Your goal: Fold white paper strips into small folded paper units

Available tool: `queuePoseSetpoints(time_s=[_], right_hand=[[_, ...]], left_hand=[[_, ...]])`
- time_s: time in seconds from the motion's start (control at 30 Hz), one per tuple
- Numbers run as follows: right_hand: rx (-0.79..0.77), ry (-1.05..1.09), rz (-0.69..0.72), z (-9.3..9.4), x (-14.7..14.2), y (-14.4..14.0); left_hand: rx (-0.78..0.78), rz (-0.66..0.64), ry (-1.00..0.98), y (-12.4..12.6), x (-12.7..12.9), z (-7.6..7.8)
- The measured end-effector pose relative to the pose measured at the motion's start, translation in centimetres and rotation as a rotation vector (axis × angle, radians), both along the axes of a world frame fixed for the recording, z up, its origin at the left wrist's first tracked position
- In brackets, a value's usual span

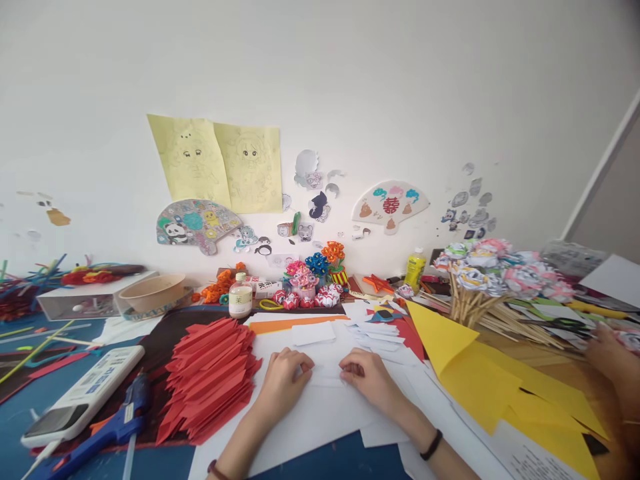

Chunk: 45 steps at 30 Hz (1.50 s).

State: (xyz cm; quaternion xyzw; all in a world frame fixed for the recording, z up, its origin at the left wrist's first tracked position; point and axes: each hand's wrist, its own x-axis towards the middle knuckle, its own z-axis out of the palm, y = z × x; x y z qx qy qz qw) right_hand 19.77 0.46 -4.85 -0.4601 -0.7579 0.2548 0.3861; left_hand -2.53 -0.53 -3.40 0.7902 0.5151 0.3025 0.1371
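Note:
My left hand (286,381) and my right hand (370,379) face each other over white sheets (295,433). A small piece of white paper (326,377) spans the space between them, and the fingers of both hands are closed at its two ends. White on white, its outline is faint. Just beyond lies a folded white paper (314,333), with a pile of white paper strips (377,337) to its right. Left of my left hand is a big stack of folded red paper pieces (210,377).
A blue glue gun (117,420) and a white power strip (87,393) lie at left. Yellow paper sheets (480,380) spread at right, below a bunch of paper flowers (495,267). A bottle (241,297) stands behind. Another person's hand (607,353) is at the right edge.

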Motion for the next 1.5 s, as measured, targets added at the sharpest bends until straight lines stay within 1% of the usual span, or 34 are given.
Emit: queuePoseSetpoints(time_s=[0.27, 0.57, 0.83, 0.97, 1.33, 1.5], right_hand=[[0.014, 0.009, -0.005, 0.04, 0.02, -0.24], [-0.011, -0.029, 0.031, 0.01, 0.15, -0.13], [-0.012, -0.034, 0.042, 0.1, 0.31, -0.15], [-0.012, -0.047, 0.044, 0.2, 0.2, -0.24], [0.003, -0.068, 0.044, 0.58, 0.09, -0.4], [0.01, -0.068, 0.045, 0.22, 0.18, -0.5]], left_hand=[[-0.022, -0.023, -0.036, -0.06, 0.16, 0.16], [-0.109, -0.047, -0.041, -0.43, 0.21, 0.6], [-0.045, -0.062, -0.031, -0.26, 0.32, 0.34], [-0.044, -0.033, -0.021, -0.19, 0.4, 0.27], [-0.031, -0.081, -0.069, -0.59, 0.59, 0.66], [-0.036, -0.07, -0.068, -0.47, 0.51, 0.61]])
